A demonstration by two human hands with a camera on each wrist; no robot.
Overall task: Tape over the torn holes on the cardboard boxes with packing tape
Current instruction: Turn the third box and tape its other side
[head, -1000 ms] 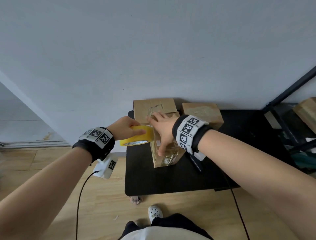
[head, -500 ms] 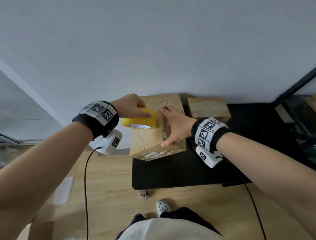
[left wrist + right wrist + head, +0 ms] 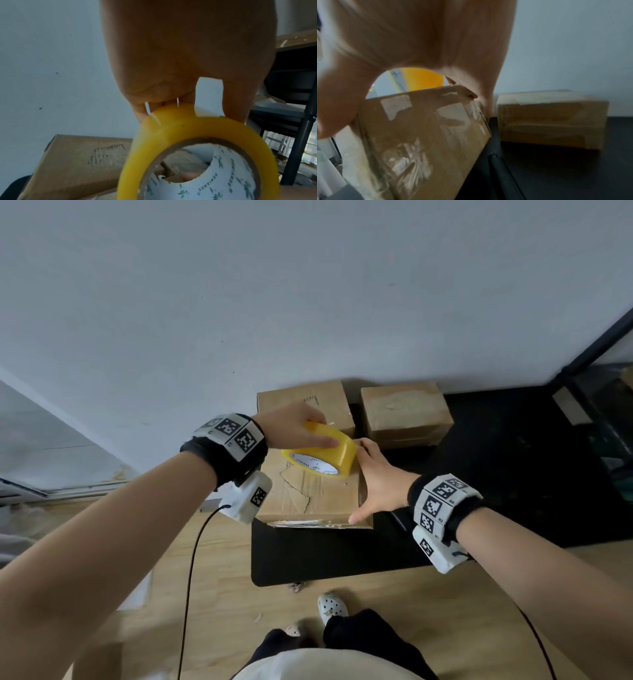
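Observation:
A cardboard box (image 3: 310,501) lies flat at the black table's (image 3: 496,481) left front corner, broad face up, with a jagged tear (image 3: 297,487) across it. My left hand (image 3: 308,433) grips a yellow packing tape roll (image 3: 337,455) just above the box's far part; in the left wrist view the fingers pinch the tape roll (image 3: 173,134) at its rim. My right hand (image 3: 373,484) clasps the box's right side, thumb at the front corner, fingertips by the roll. The right wrist view shows the box's (image 3: 423,128) taped side face.
A second box (image 3: 305,400) with a scuffed tear stands behind the near one against the wall. A third box (image 3: 406,412) sits to its right. A dark metal shelf frame (image 3: 596,350) is at far right. My foot (image 3: 330,607) is on the wooden floor below.
The near box went from standing on a narrow side to lying flat with its torn face up. The tape roll moved right, over the box's far end.

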